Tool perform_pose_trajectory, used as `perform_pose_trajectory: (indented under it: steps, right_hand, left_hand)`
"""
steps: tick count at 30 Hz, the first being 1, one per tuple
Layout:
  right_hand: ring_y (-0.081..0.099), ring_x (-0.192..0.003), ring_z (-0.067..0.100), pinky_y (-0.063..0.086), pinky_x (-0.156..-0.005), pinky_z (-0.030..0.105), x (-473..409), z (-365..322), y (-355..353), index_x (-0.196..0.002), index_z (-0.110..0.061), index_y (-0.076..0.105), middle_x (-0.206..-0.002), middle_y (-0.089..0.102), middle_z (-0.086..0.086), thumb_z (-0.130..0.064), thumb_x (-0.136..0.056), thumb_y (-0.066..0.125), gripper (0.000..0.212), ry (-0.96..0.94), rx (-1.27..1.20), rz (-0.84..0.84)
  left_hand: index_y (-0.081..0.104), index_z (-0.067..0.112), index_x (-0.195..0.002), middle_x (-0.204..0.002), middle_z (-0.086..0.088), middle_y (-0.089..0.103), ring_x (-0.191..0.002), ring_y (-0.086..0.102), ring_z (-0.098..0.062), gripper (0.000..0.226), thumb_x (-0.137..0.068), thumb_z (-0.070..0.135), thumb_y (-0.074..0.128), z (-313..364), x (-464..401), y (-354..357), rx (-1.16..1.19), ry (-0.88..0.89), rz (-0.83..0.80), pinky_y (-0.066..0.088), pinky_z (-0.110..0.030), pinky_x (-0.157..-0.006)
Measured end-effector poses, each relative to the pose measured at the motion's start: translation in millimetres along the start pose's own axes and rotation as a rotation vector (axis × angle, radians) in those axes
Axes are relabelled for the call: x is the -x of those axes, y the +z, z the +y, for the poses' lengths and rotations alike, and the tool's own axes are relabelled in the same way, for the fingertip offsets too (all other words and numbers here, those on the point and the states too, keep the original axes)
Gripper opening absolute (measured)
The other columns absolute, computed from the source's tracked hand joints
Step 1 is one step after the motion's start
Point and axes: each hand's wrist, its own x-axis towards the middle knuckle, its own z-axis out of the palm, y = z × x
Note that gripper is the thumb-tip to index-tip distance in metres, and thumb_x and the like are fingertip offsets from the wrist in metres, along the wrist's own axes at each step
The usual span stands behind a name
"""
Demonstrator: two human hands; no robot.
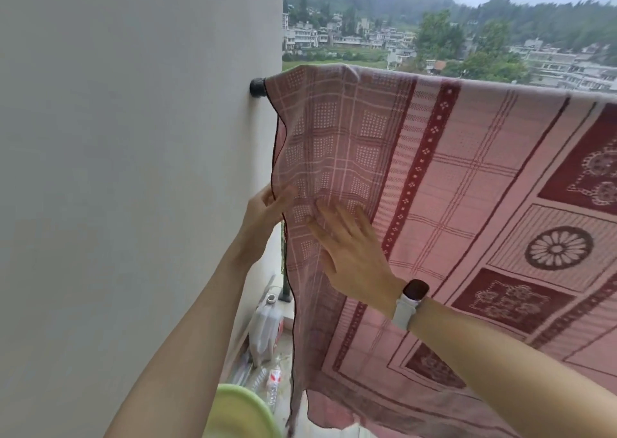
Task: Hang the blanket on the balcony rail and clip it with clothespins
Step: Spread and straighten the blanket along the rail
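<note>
Soft overcast daylight, hazy distance, wide-angle bending at edges.

Balcony rail (257, 87) fixed to wall (133, 170) — pink patterned blanket (467, 187) draped over it

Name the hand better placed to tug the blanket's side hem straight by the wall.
Left. The left hand already pinches the blanket at its dark side hem next to the wall, so it likely only needs to pull down. The right hand lies flat on the cloth, farther in.

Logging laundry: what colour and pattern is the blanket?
Pink woven blanket with dark red floral squares; head view.
</note>
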Motion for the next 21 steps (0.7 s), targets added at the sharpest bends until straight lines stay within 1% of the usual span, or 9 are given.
perform_pose_trajectory:
  steps: [1,3,6,8,11,13,15,17,21]
  right_hand:
    - [0.033,-0.133,0.03,0.029,-0.104,0.061,4,4,2,-0.132,-0.017,0.042,-0.143,0.041,0.01,-0.019,-0.078,0.054,0.055,-0.014,0.008,-0.014]
    - [0.034,-0.133,0.029,0.023,-0.106,0.063,14,11,8,-0.133,-0.017,0.042,-0.14,0.045,0.009,-0.021,-0.079,0.059,0.057,-0.067,0.068,-0.097]
    - [0.012,-0.141,0.028,-0.007,-0.11,0.059,33,23,19,-0.137,-0.019,0.033,-0.15,0.027,0.009,-0.031,-0.088,0.047,0.053,-0.15,0.223,-0.334]
    - [0.002,-0.142,0.028,-0.018,-0.106,0.058,46,32,23,-0.139,-0.018,0.029,-0.153,0.017,0.009,-0.029,-0.088,0.043,0.054,-0.126,0.304,-0.378]
    - [0.015,-0.14,0.029,-0.004,-0.108,0.063,61,40,20,-0.136,-0.017,0.037,-0.149,0.03,0.01,-0.027,-0.083,0.053,0.057,-0.02,0.33,-0.33]
    - [0.027,-0.137,0.029,0.011,-0.107,0.066,67,38,19,-0.131,-0.015,0.045,-0.143,0.04,0.012,-0.027,-0.079,0.059,0.055,-0.005,0.299,-0.278]
    - [0.033,-0.134,0.029,0.02,-0.104,0.066,69,33,19,-0.127,-0.015,0.049,-0.139,0.046,0.012,-0.025,-0.077,0.061,0.052,-0.005,0.259,-0.228]
    - [0.038,-0.131,0.028,0.024,-0.102,0.065,72,27,23,-0.124,-0.014,0.051,-0.135,0.05,0.012,-0.025,-0.077,0.061,0.05,-0.013,0.229,-0.181]
    - [0.041,-0.129,0.028,0.023,-0.102,0.066,81,18,35,-0.122,-0.015,0.052,-0.133,0.052,0.011,-0.025,-0.076,0.059,0.048,-0.045,0.188,-0.155]
  left_hand:
    - [0.064,0.025,-0.096,-0.092,0.011,0.071,-0.088,0.066,-0.006,0.016,-0.081,0.03,0.065,-1,2,4,-0.039,0.01,0.061,0.054,-0.02,-0.072]
    - [0.065,0.023,-0.089,-0.081,0.014,0.07,-0.073,0.067,-0.001,0.014,-0.081,0.011,0.065,-2,5,9,-0.106,0.041,0.215,0.054,-0.017,-0.063]
    - [0.066,0.012,-0.097,-0.086,-0.003,0.068,-0.075,0.066,-0.015,0.015,-0.083,0.007,0.061,2,6,2,-0.136,0.041,0.368,0.055,-0.03,-0.071]
    - [0.066,0.012,-0.093,-0.082,-0.001,0.068,-0.076,0.064,-0.018,0.012,-0.083,0.008,0.06,3,5,-3,-0.19,0.074,0.421,0.053,-0.034,-0.072]
    - [0.063,0.021,-0.081,-0.076,0.006,0.066,-0.07,0.062,-0.01,0.008,-0.087,0.018,0.059,-8,12,1,-0.209,0.087,0.421,0.052,-0.029,-0.068]
    - [0.061,0.023,-0.077,-0.078,-0.009,0.067,-0.071,0.062,-0.02,0.013,-0.086,0.032,0.059,-28,24,5,-0.245,-0.003,0.372,0.051,-0.035,-0.066]
    - [0.056,0.017,-0.065,-0.061,-0.013,0.055,-0.059,0.049,-0.024,0.029,-0.085,0.037,0.06,-49,38,7,-0.301,-0.079,0.39,0.042,-0.038,-0.056]
    - [0.04,0.014,-0.051,-0.052,-0.004,0.032,-0.055,0.028,-0.019,0.045,-0.086,0.036,0.059,-66,50,8,-0.351,-0.114,0.465,0.024,-0.032,-0.051]
    - [0.043,0.005,-0.052,-0.054,-0.005,0.034,-0.054,0.029,-0.017,0.042,-0.087,0.023,0.058,-84,72,7,-0.34,-0.101,0.417,0.024,-0.03,-0.052]
